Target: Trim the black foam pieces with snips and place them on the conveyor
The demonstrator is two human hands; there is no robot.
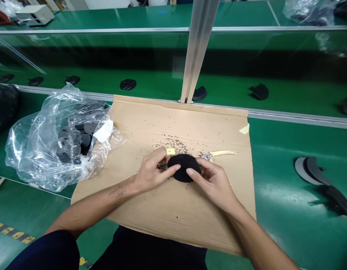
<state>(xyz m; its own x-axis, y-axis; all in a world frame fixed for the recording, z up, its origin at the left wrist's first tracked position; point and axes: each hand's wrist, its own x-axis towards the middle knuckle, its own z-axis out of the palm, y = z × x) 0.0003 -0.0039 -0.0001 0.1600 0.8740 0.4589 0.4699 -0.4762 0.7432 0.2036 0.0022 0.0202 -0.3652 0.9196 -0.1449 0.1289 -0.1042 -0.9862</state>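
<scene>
– Where's the black disc (183, 169)?
– Over the middle of the cardboard (162, 212), pinched between the fingers of the left hand (151, 170) and right hand (218, 182).
– How far along?
– Under way, I'd judge: black crumbs (176, 143) and pliers (222, 153) lie on the cardboard; a plastic bag (35, 150) at its left holds more black pieces (85, 141), finished or not, I can't tell.
– And around?
– Green desk (275, 146) beneath the cardboard, metal post (200, 45) just behind it, dark parts (127, 84) beyond.
</scene>
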